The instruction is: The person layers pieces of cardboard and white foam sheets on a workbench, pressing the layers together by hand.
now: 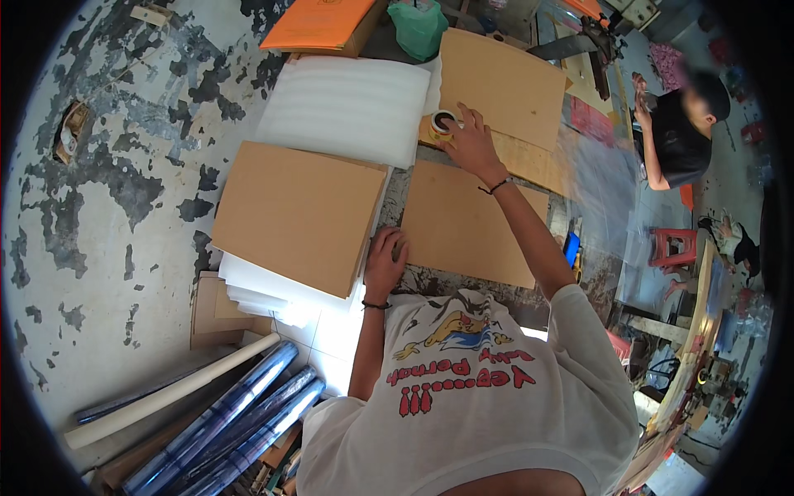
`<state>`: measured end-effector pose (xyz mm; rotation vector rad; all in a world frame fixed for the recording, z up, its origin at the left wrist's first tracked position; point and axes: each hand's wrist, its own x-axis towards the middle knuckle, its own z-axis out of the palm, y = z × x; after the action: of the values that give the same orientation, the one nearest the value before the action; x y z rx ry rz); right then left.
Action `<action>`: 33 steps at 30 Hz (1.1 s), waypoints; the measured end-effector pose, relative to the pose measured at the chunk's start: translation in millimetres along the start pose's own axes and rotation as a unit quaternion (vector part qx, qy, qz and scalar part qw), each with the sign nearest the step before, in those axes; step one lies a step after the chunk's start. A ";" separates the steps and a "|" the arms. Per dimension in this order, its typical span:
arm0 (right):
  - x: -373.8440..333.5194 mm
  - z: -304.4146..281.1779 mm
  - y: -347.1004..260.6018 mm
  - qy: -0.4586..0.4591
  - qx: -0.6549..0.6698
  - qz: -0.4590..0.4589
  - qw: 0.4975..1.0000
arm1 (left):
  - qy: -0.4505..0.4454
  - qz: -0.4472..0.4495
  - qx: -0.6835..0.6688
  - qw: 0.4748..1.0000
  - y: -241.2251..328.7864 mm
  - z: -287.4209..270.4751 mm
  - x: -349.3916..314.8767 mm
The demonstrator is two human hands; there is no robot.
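My right hand [475, 147] reaches forward over the worktable, with its fingers and thumb around the side of a roll of tape [436, 132]. The roll rests at the near left corner of a large brown cardboard sheet [504, 87]. My left hand [386, 258] lies on the dark table strip, its fingers loosely bent and apart from the thumb, with nothing visible in it. To its right is a flat cardboard sheet [471, 219], close to the fingertips. To its left stands a stack of cardboard sheets [302, 215].
White foam sheets [343, 103] lie behind the stack, with orange folders [318, 25] and a green plastic bag [418, 29] beyond. Clear plastic sheeting [591, 165] spreads on the right. Plastic film rolls [215, 422] lean lower left. Another person [686, 132] is at far right, near a red stool [674, 246].
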<state>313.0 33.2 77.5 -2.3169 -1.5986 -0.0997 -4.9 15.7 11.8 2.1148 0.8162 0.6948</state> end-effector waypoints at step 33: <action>62.9 -164.8 -15.6 0.054 0.519 0.041 0.852 | -0.006 0.017 -0.010 1.000 -0.8 -4.4 0.2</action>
<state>342.5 44.9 251.7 -1.4620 -1.0543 0.5202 -8.1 18.2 13.7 2.1186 0.7648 0.7042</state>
